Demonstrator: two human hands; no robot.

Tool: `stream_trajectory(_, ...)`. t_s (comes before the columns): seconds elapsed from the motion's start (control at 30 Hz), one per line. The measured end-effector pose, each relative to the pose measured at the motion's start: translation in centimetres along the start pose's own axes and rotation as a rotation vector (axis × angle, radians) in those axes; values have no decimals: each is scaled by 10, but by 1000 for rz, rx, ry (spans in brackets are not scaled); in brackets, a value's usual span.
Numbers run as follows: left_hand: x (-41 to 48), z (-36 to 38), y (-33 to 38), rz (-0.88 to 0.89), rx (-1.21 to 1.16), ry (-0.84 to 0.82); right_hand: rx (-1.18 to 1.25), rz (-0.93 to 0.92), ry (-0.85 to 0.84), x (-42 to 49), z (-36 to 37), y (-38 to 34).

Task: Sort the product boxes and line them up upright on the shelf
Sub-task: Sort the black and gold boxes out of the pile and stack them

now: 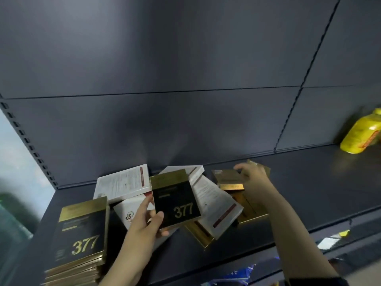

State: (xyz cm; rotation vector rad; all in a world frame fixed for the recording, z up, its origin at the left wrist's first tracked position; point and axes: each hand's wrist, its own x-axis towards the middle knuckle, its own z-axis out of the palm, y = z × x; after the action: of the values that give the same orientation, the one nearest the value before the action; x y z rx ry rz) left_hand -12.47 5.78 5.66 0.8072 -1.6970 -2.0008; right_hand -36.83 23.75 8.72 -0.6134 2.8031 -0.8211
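the left grip [145, 221] holds a black 377 box [176, 200] with a gold band across its top: the thumb presses on the near left corner of the face, the forefinger stretches up along the left edge, and the other fingers curl underneath. this box sits raised and tilted over the heap, not standing. just left of this grip and nearer the person, a stack of 377 boxes [82, 232] lies flat and face up at the front left of the dark shelf [309, 195]. beyond the left grip a white box [123, 182] lies flat, and a white box with a logo [132, 213] lies just under its forefinger. between the two grips a long white box [216, 203] with a red strip lies slanted across gold packaging. the right grip [254, 180] is closed on a gold box [227, 179], fingers curled over its far edge; the motion blur hides the thumb. more gold boxes [250, 213] lie flat under this wrist. well to the right of the right grip, a blurred yellow bottle [359, 135] stands close to the back panel [185, 69]
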Motion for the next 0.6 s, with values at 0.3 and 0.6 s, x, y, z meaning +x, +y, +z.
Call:
stream_trajectory(0.3, -4, 6, 9, -79, -235, -12, -234, -74, -107, 15, 23, 20)
stream_trajectory(0.6, -9, -1, 16, -171, -434, 48, 740, -11, 373, 16, -29, -41)
